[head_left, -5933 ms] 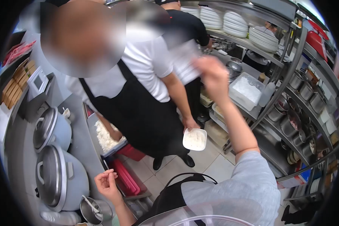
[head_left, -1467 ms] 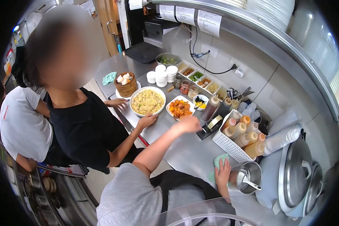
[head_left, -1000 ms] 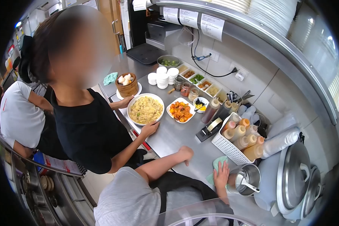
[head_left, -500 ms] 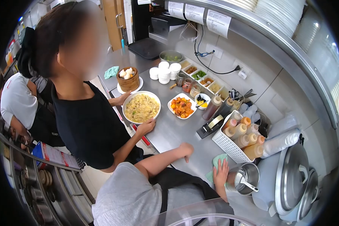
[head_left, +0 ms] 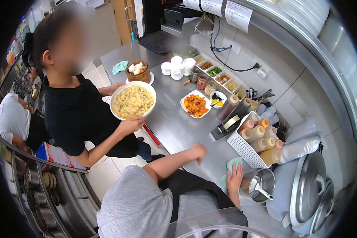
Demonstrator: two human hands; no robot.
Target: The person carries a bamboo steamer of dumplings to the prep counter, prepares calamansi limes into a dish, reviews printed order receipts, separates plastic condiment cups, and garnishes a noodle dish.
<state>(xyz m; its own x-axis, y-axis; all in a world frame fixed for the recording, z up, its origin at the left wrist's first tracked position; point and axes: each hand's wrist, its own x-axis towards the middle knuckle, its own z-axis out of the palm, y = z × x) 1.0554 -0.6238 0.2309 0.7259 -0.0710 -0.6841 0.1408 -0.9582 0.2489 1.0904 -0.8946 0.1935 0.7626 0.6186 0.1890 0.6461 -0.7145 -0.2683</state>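
My right hand [head_left: 235, 179] lies flat with its fingers stretched out on a folded green cloth [head_left: 223, 181] at the counter's front. Beside it stands a metal pot [head_left: 269, 179] with a white-handled spoon [head_left: 262, 191] inside. My left hand [head_left: 199, 152] is over the counter edge with its fingers curled in and nothing visible in them. Ahead of it sits a white square bowl of orange-red chunks in sauce [head_left: 196, 104]. At the left, a person in black [head_left: 77, 115] holds a large white bowl of fried rice [head_left: 133, 102] with two hands.
A white basket of sauce bottles [head_left: 248, 148] and a tape dispenser [head_left: 226, 127] stand to the right. Farther back are a bamboo steamer [head_left: 139, 74], stacked white dishes [head_left: 177, 70] and topping containers [head_left: 215, 71]. A large lidded cooker [head_left: 311, 186] fills the right corner.
The other person has lifted the bowl of fried rice off the counter and drawn it left toward their body. My hands have stayed in place. The camera view has shifted slightly.
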